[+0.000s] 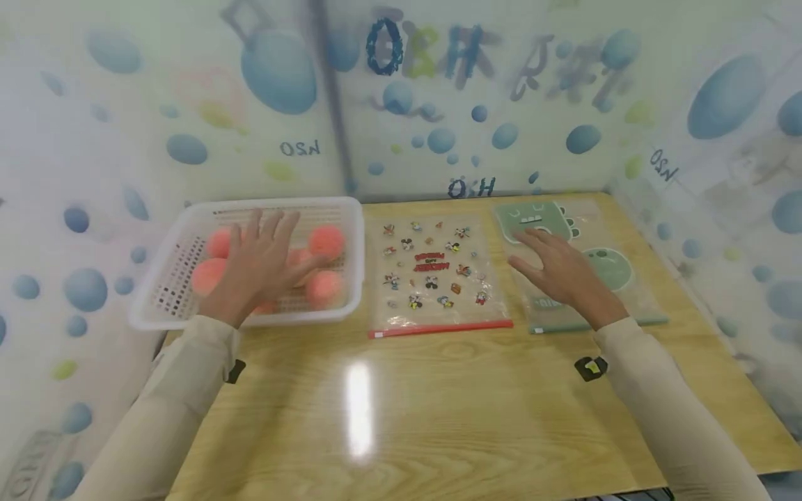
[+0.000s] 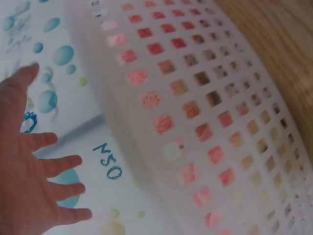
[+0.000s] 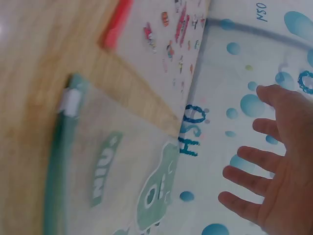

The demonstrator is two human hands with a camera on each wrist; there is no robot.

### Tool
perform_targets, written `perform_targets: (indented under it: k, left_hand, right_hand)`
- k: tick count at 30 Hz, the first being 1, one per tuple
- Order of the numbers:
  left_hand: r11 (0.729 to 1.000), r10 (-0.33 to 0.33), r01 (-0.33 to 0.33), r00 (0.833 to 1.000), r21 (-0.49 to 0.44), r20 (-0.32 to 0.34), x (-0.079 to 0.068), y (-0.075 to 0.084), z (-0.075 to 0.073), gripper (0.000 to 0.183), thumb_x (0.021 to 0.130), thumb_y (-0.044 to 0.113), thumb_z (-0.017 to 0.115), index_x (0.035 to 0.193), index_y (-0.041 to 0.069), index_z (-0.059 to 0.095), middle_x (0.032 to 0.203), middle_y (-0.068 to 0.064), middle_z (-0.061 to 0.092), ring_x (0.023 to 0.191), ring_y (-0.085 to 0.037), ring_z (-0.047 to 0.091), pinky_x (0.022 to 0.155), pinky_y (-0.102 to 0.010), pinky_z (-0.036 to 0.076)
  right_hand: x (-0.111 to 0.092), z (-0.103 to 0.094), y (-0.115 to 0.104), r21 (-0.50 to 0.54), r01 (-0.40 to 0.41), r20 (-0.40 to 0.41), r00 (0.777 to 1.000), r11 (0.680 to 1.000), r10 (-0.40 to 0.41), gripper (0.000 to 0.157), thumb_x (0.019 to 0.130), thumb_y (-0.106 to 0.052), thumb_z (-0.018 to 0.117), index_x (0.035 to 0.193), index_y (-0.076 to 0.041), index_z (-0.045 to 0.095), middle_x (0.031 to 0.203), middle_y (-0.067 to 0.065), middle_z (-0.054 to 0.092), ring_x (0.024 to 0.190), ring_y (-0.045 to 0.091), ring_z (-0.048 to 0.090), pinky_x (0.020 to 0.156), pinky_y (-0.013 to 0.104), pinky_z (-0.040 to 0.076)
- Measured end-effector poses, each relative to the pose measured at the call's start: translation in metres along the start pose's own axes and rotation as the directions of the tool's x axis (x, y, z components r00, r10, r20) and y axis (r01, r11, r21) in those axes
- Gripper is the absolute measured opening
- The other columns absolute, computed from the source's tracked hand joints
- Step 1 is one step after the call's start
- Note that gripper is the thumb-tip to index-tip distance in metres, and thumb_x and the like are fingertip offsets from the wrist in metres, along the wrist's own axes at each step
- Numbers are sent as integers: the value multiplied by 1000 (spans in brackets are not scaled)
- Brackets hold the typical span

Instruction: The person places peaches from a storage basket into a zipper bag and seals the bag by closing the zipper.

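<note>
My left hand (image 1: 260, 268) hovers with spread fingers over a white plastic basket (image 1: 358, 250), holding nothing. Inside the basket lie several round, coral-red balls (image 1: 326, 243); part of them is hidden behind the hand. In the left wrist view the balls show through the holes of the basket wall (image 2: 171, 105). Above a clear zip bag with green dinosaur prints (image 1: 610, 270) hangs my right hand (image 1: 554, 268), its fingers apart and nothing in them. Between the hands, a clear zip bag with small cartoon figures and a red slider strip (image 1: 438, 328) lies flat on the table.
The wooden table (image 1: 451, 417) carries the basket at the left and both bags side by side to its right. Behind and at both sides stand pale walls (image 1: 401, 153) printed with blue bubbles. A bright light reflection lies on the tabletop near the middle.
</note>
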State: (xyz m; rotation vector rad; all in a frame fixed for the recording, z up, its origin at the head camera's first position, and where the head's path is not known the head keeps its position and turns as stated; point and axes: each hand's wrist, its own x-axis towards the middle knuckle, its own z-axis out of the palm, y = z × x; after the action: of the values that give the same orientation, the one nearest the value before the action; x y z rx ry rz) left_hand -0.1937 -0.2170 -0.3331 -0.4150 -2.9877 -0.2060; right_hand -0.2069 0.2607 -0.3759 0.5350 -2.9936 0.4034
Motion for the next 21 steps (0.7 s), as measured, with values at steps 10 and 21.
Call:
perform_targets:
  k: [10, 21]
  left_hand:
    - [975, 183, -212, 939, -71, -292, -12, 18, 18, 33, 86, 37, 56, 106, 11, 58, 113, -7, 54, 105, -32, 46, 79, -54, 36]
    - [909, 315, -405, 826, -103, -467, -14, 45, 42, 34, 84, 30, 54, 106, 5, 62, 105, -9, 60, 100, -30, 52, 84, -46, 39]
  right_hand:
    - [-63, 4, 38, -15, -36, -39, 999, 999, 35, 36, 86, -35, 58, 109, -8, 62, 113, 17, 56, 107, 37, 47, 87, 54, 36]
    - [-126, 12, 90, 18, -113, 114, 987, 993, 110, 48, 76, -19, 69, 118, 0, 54, 119, 28, 43, 105, 49, 37, 76, 62, 35]
